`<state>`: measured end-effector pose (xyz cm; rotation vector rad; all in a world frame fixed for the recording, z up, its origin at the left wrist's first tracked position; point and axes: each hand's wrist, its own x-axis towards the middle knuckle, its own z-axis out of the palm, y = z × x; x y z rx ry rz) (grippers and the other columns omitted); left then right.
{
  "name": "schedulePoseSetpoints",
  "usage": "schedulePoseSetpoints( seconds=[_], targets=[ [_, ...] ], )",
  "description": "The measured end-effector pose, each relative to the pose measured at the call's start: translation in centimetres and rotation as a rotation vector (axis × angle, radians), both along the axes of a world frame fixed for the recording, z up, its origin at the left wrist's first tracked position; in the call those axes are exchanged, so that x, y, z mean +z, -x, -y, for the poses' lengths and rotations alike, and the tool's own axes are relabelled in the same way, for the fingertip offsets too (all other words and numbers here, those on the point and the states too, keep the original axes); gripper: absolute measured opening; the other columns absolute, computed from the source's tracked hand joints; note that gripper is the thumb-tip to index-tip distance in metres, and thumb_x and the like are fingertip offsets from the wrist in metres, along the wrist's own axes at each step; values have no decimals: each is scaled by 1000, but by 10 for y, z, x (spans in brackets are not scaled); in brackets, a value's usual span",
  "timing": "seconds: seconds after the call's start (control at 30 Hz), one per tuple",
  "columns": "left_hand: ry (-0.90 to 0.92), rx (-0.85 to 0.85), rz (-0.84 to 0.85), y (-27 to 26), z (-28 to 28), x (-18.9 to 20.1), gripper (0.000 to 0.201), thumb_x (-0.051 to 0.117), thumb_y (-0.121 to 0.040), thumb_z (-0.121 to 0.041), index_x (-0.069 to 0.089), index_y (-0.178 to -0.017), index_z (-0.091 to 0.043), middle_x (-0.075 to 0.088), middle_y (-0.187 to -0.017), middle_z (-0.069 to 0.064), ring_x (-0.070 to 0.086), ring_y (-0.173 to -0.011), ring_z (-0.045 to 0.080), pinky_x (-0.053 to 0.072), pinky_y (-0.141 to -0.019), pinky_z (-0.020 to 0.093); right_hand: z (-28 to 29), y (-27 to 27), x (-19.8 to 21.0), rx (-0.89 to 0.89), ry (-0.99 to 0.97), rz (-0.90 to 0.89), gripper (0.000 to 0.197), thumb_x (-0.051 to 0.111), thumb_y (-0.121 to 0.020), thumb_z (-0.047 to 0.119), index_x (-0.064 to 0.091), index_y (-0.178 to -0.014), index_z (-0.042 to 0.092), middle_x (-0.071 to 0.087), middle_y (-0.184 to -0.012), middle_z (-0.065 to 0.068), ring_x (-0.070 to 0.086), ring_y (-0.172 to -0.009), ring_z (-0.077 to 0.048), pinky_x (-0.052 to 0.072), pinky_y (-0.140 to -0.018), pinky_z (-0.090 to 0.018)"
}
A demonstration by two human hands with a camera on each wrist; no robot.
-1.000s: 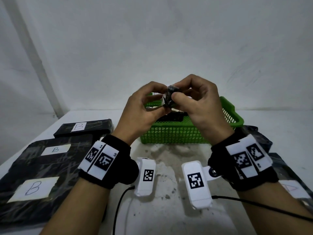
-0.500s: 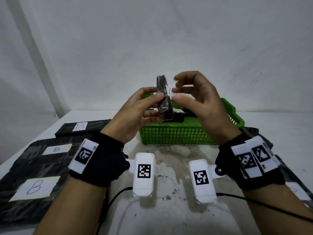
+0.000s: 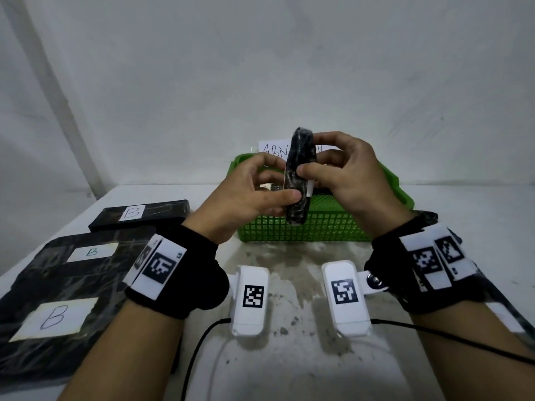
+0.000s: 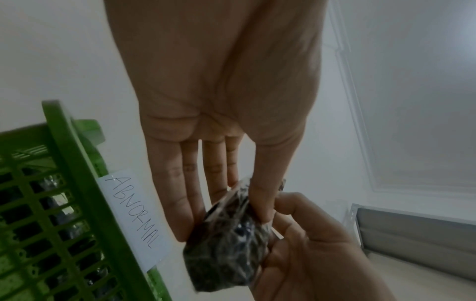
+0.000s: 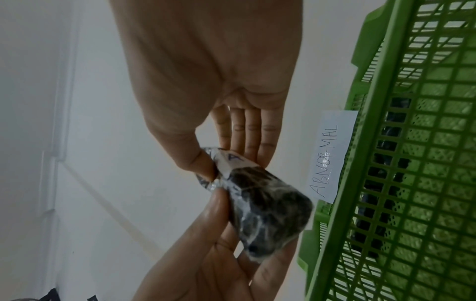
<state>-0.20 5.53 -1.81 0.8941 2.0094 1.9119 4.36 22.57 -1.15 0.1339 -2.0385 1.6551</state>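
Above the basket (image 3: 318, 231) toward the bench's far edge, the packet (image 3: 299, 175) stands upright, pinched thumb-to-fingers by the left hand (image 3: 249, 195) and right hand (image 3: 354, 180). I'd say it's picked out and under inspection, not yet sorted. It's black, film-wrapped and shiny, with a white label (image 5: 231, 160) lettered A.

Black packet (image 3: 299, 175) with grey-white glints and a white label (image 5: 233, 163), green grid-patterned basket (image 3: 304, 230) at 12 o'clock, black packs (image 3: 58, 273) with white labels (image 3: 56, 316) at 8 o'clock, black-and-white square-patterned tags (image 3: 160, 266) on black wristbands (image 3: 199, 287)
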Motion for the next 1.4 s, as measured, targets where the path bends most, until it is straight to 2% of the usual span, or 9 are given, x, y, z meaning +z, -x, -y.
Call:
schedulePoseSetpoints(
  seconds=[0.17,0.27,0.4,0.6,0.87,1.03,1.13,1.27,1.4],
  targets=[
    [31,-3,-17,-2,0,0,44,71,-84,-2,56,-125,-6,72,-98,-5,70,-92,20,58,-85,46,-5,-1,1,41,-4,31,48,83,-79,8,65,-123,13,78,-96,-7,77,-86,-20,62,-80,-38],
    [23,7,-50,0,1,1,46,72,-83,1,58,-126,-8,70,-108,0,70,-92,23,61,-82,45,-6,-5,6,74,-17,27,30,77,-86,26,69,-114,23,77,-102,3,75,-94,-14,59,-85,-39],
    [25,38,-128,6,4,-3,48,73,-80,8,58,-122,-10,70,-108,0,70,-89,16,59,-73,28,0,-10,13,117,16,36,15,64,-97,38,71,-98,26,76,-98,8,72,-90,-10,55,-80,-33],
    [59,117,-320,11,5,-9,46,79,-74,4,59,-113,-11,67,-105,3,69,-89,8,53,-72,19,11,-11,11,155,68,12,4,70,-91,10,68,-91,14,71,-84,1,71,-73,-4,57,-62,-24],
    [60,118,-371,14,7,-10,44,77,-74,10,63,-101,-21,67,-96,-5,68,-84,4,51,-71,17,25,-7,5,103,80,-69,23,74,-86,-1,61,-74,14,62,-67,9,69,-76,-23,63,-71,-53],
    [42,0,-298,7,7,-4,44,68,-84,10,60,-121,-13,72,-106,2,71,-91,15,54,-78,23,10,-12,13,65,175,-10,15,67,-96,25,66,-95,10,72,-89,-3,72,-72,-13,59,-61,-30],
    [-13,-35,-241,2,2,-1,39,59,-94,-1,57,-131,-11,74,-109,1,71,-92,11,53,-72,22,-6,-13,18,56,191,8,28,60,-100,33,64,-118,12,72,-100,-6,70,-76,-14,58,-65,-29],
    [-114,-54,-147,-2,-1,2,35,47,-101,-6,56,-129,-25,75,-102,-7,71,-92,8,56,-73,24,-20,-15,14,14,-56,-53,54,69,-95,18,51,-142,36,67,-118,0,71,-87,-14,61,-75,-33],
    [-138,1,-7,2,-1,5,36,45,-100,-9,63,-126,-27,70,-121,2,69,-100,15,56,-71,26,-21,-13,11,-72,-428,-187,73,73,-88,16,44,-148,44,45,-141,9,60,-115,-11,54,-93,-31]
  ],
)
